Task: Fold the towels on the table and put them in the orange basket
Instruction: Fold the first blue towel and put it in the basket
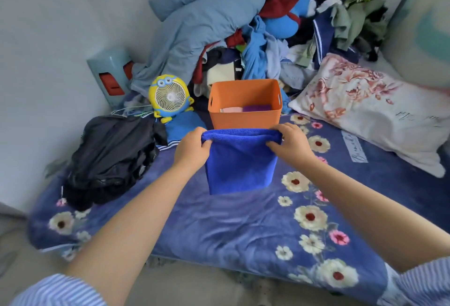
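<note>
Right now my left hand (192, 150) and right hand (291, 143) pinch the blue towel's (239, 164) top corners, holding it above the bed's (219, 223) middle before the orange basket (244, 113); a slack grip could undo the fold.

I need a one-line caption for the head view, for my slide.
Both hands, left and right, hold a folded blue towel before the orange basket.

Plush royal-blue folded towel (241, 162) hung upright, top edge held, before rectangular orange plastic basket (244, 113) (pink and purple folded towels (246, 109) inside).
</note>
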Tool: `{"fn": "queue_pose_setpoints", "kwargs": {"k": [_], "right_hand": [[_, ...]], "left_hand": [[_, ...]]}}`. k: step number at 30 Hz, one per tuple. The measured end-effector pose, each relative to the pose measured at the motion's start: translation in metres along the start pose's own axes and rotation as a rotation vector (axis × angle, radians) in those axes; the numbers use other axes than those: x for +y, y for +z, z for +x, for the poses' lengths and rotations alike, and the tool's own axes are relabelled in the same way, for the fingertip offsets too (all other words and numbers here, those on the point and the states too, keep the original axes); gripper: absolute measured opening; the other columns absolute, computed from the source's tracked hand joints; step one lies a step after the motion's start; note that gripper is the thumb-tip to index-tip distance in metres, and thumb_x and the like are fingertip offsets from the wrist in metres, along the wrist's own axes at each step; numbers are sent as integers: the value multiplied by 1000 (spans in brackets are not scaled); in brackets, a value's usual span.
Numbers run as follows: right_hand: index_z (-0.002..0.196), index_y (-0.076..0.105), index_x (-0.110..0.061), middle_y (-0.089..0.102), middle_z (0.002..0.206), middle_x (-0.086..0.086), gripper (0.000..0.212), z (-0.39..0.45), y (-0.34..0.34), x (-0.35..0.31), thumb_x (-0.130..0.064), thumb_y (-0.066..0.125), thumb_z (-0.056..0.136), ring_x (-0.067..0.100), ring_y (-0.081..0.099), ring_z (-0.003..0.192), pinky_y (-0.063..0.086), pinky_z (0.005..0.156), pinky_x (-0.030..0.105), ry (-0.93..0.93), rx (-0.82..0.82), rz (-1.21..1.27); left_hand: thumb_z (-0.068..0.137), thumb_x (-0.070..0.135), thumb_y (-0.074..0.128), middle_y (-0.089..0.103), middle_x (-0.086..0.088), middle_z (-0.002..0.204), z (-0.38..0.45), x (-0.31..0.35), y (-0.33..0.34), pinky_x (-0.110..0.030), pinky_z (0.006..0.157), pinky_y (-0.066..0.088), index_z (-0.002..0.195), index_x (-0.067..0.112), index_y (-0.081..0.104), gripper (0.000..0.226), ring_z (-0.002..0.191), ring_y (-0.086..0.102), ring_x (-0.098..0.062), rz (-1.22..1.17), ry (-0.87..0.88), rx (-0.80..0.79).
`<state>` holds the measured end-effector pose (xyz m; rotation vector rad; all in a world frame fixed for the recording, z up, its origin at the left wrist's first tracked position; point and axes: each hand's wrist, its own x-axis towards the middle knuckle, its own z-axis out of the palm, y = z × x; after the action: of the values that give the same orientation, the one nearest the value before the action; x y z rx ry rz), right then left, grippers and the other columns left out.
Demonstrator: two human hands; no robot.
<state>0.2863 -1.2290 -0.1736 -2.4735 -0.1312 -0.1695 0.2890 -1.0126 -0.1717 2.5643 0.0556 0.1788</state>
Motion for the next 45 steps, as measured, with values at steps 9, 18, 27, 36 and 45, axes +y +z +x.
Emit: {"fn": "queue_pose_setpoints", "kwargs": {"k": [9, 18, 27, 36, 45], "right_hand": [[111, 52, 2, 44, 93, 3, 26, 130, 3, 37, -6, 55, 86, 16, 37, 85, 33, 59, 0, 67, -196, 31], [109, 53, -1, 50, 94, 4, 28, 289, 6, 75, 5, 55, 82, 19, 44, 84, 26, 58, 25, 106, -45, 200], [99, 55, -1, 54, 84, 11, 23, 420, 48, 94, 5, 53, 77, 22, 49, 79, 41, 70, 32, 129, 56, 305], [92, 40, -19, 44, 76, -11, 25, 495, 166, 157, 4, 47, 89, 0, 44, 69, 40, 66, 14, 263, -149, 511], [100, 36, -15, 46, 89, 7, 16, 544, 262, 220, -2, 40, 92, 21, 47, 77, 49, 60, 36, 563, -426, 481]], "left_hand": [[94, 13, 48, 62, -10, 109, 141, 18, 25, -29, 76, 39, 114, 7, 55, 22, 101, 55, -27, -45, 38, -28], [91, 12, 52, 64, -12, 111, 304, 42, 59, -35, 84, 44, 119, 9, 56, 29, 103, 58, -30, -125, 6, 43], [91, 14, 52, 65, -17, 110, 431, 14, 105, -32, 82, 44, 110, 0, 60, 25, 103, 59, -31, -377, -205, 124], [99, 19, 36, 47, -4, 101, 503, -66, 203, -23, 71, 31, 129, 5, 36, 33, 90, 46, -20, -442, -304, -54], [99, 26, 36, 54, -11, 97, 539, -133, 298, -32, 69, 35, 123, 9, 45, 30, 92, 54, -32, -41, -263, -243]]}}
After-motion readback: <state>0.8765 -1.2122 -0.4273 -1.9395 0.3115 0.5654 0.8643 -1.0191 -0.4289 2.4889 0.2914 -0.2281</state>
